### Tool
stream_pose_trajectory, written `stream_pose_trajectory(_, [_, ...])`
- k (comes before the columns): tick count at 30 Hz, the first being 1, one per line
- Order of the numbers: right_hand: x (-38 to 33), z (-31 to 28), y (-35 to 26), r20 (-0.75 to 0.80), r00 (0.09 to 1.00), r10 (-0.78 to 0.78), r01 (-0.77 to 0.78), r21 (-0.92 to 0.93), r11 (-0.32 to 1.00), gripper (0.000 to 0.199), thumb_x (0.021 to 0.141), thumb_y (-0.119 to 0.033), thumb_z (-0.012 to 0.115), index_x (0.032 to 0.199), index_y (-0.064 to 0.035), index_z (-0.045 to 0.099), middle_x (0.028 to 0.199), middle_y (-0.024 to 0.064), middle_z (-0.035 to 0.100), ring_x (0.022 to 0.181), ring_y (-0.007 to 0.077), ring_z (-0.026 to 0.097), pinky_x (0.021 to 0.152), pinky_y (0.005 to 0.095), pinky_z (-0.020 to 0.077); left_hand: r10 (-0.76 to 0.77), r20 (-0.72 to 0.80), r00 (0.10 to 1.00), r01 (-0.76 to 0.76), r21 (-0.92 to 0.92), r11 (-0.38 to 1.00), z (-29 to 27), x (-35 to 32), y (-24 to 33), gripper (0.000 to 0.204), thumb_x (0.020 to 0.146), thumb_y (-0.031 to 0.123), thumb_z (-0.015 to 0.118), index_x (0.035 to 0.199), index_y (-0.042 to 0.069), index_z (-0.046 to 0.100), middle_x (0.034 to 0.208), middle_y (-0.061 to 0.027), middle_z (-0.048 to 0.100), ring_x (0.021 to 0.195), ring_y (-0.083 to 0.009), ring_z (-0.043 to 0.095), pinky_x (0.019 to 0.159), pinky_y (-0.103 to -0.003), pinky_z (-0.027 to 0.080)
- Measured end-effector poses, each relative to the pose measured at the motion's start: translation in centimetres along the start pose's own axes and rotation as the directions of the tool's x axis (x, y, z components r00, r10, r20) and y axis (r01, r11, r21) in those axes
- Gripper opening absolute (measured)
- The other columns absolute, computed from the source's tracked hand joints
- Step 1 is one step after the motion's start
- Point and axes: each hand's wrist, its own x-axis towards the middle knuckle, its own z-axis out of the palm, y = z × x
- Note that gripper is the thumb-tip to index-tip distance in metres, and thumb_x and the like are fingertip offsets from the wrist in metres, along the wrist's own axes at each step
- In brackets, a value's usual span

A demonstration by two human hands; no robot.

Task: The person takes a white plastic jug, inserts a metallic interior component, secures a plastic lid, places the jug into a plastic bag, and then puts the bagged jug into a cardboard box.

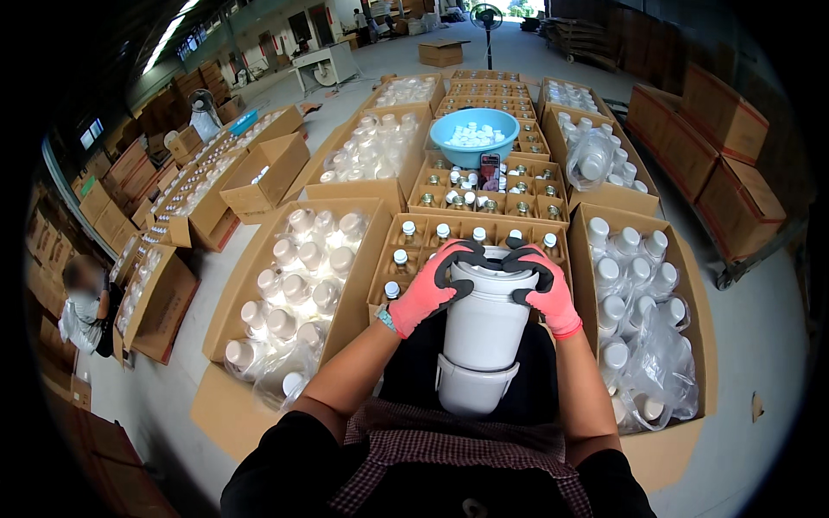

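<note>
- left hand (429, 285) and right hand (544, 285), both in pink/black gloves, fingers curled over the lid rim of the white jug (486, 324); each hand clamped on it from its own side, at 9 and 3 o'clock of the lid.
- jug sits in the lap, just below pic centre, upright; long axis vertical, lid end pointing up toward the camera, a bit tipped away to 12.
- two-sided grip prob. because the lid is wide: one hand each side lets it be pressed or turned evenly; can't tell which.
- a 2nd white tub (471, 388) sits under the jug at 6 o'clock, touching it, rim up; seems to act as a stand, between the knees.
- box of small capped bottles (414, 250) just beyond the hands at 12, within reach w/o leaning.
- open boxes of big white bottles in clear bags at 9 (298, 285) and 3 (643, 302), on the floor, close on both sides.
- blue basin (474, 136) of white caps farther out at 12, set on top of a box.
- another person (82, 302) sits well apart at 9, by more boxes.
</note>
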Motion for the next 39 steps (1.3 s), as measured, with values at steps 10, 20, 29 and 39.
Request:
stream_pose_trajectory(10, [-0.3,0.4,5.3,-0.035,0.988,-0.148,0.152,0.23,0.961,0.05,0.072,-0.034,0.079,0.106,0.0004,0.064,0.107,0.0139,0.063,0.117,0.0326,0.053,0.103,0.042,0.0389,0.095,-0.014,0.995,-0.087,0.28,0.956,0.7,-0.1,0.3,0.045,0.065,0.013,0.084,0.108,0.009,0.07,0.11,-0.0082,0.061,0.11,-0.03,0.053,0.098,-0.042,0.043])
stream_pose_trajectory(20, [1.5,0.7,10.6,0.085,0.977,0.197,-0.154,0.918,0.366,0.045,0.105,-0.029,0.036,0.087,0.0005,0.065,0.101,0.0155,0.064,0.094,0.0266,0.062,0.09,0.0381,0.0481,0.121,-0.044,0.992,-0.032,0.827,0.562,8.0,1.1,5.8,0.054,0.069,0.028,0.076,0.118,0.011,0.06,0.117,-0.0117,0.055,0.114,-0.0353,0.047,0.103,-0.05,0.033])
stream_pose_trajectory(29, [-2.3,7.7,-10.4,0.045,0.911,-0.411,0.371,-0.526,0.765,0.05,0.066,-0.022,0.083,0.109,-0.0046,0.065,0.125,0.019,0.059,0.128,0.0424,0.049,0.112,0.0619,0.0279,-0.367,-0.34,0.865,0.339,-0.143,0.93,-3.8,0.9,-3.2,0.031,0.091,0.012,0.063,0.12,-0.001,0.059,0.119,-0.0098,0.065,0.115,-0.0193,0.058,0.097,-0.036,0.048])
stream_pose_trajectory(39, [0.5,9.3,-7.6,-0.071,0.967,-0.245,0.138,-0.663,0.736,0.064,0.069,-0.02,0.084,0.126,-0.0064,0.059,0.117,0.0168,0.057,0.112,0.0383,0.054,0.098,0.0453,0.0436,-0.344,0.105,0.933,0.357,-0.387,0.85,-2.9,0.6,-5.7,0.037,0.104,0.026,0.048,0.129,0.001,0.059,0.129,-0.0079,0.062,0.115,-0.0142,0.058,0.102,-0.03,0.044])
